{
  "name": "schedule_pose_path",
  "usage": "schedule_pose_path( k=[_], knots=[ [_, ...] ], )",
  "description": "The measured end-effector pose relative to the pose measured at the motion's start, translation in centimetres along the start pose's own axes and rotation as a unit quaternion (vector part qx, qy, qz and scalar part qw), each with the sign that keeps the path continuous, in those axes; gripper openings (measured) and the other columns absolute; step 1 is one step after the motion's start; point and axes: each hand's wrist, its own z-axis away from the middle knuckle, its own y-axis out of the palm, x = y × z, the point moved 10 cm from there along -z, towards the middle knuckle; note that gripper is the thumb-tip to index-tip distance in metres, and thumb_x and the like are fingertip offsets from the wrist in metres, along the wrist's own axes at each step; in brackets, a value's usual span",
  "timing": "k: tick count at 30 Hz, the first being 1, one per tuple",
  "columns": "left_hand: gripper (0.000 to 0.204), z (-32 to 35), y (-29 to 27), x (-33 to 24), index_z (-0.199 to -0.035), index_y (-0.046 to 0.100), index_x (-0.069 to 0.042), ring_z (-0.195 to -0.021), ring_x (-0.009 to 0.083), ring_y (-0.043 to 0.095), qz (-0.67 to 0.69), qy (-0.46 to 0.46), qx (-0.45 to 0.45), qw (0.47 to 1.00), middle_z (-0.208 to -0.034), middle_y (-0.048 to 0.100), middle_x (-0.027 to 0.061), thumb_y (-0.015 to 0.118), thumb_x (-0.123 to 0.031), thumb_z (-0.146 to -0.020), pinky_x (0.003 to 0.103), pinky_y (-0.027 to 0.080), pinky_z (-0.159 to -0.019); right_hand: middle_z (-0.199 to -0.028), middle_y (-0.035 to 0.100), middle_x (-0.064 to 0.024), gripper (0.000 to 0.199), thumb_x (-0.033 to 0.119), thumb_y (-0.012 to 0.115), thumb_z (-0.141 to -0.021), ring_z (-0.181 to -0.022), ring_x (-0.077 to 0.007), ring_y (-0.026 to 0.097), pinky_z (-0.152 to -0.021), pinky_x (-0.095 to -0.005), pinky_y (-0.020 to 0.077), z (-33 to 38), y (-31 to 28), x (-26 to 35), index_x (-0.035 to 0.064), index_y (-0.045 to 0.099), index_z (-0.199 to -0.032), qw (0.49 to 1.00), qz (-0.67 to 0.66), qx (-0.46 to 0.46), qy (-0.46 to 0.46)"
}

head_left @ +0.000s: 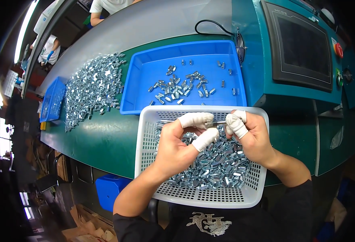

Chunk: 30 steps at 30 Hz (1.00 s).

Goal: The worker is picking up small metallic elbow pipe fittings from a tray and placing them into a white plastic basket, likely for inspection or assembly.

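Both hands are raised over a white perforated basket (pixel 201 199) heaped with small silvery hex coupling nuts (pixel 209 169). White finger covers wrap the thumb and fingertips of each hand. Between the thumb and finger of my left hand (pixel 177 147) is a small hex coupling nut (pixel 212 124). Close beside it, my right hand (pixel 252 135) pinches a thin metal pin (pixel 221 122) that points toward the nut. Whether the pin enters the nut is too small to tell.
Behind the basket stands a blue tray (pixel 181 48) with scattered nuts. Left of it lies a big pile of nuts (pixel 94 82) on the green table (pixel 88 139), beside a blue basket (pixel 53 99). A teal machine with a dark screen (pixel 302 48) rises at right. Other people (pixel 109 6) are beyond.
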Motion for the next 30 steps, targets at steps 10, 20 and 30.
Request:
schedule_pose_path(
  k=[10, 20, 30],
  knots=[
    [0.015, -0.2, 1.3, 1.8, -0.097, 0.061, 0.001, -0.080, 0.0164, 0.064, 0.223, -0.119, 0.028, 0.967, -0.087, 0.065, 0.0109, 0.060, 0.000, -0.082, 0.026, 0.051, -0.068, -0.069, 0.052, -0.0024, 0.023, 0.013, 0.047, -0.093, -0.062, -0.0086, 0.048, -0.055, -0.0223, 0.0388, 0.5, 0.2, 1.5, -0.0002, 0.053, -0.075, 0.996, -0.001, 0.019, -0.085],
    [0.013, -0.4, 0.9, 1.3, -0.094, 0.060, -0.002, -0.080, 0.0171, 0.064, 0.158, -0.071, 0.003, 0.985, -0.088, 0.064, 0.0081, 0.062, -0.001, -0.081, 0.029, 0.053, -0.065, -0.067, 0.052, -0.0028, 0.023, 0.012, 0.048, -0.092, -0.063, -0.0091, 0.049, -0.059, -0.0227, 0.0403, 0.4, 0.2, 1.5, 0.0003, 0.053, -0.072, 0.997, 0.000, 0.019, -0.080],
    [0.012, -0.6, 0.5, 1.3, -0.090, 0.061, 0.000, -0.079, 0.0127, 0.061, 0.096, -0.046, 0.006, 0.994, -0.085, 0.063, 0.0071, 0.065, 0.001, -0.078, 0.025, 0.050, -0.072, -0.065, 0.053, -0.0026, 0.024, 0.011, 0.050, -0.091, -0.061, -0.0082, 0.049, -0.057, -0.0231, 0.0396, 0.5, 0.3, 1.2, 0.0000, 0.054, -0.070, 0.997, 0.050, 0.014, -0.058]
  ],
)
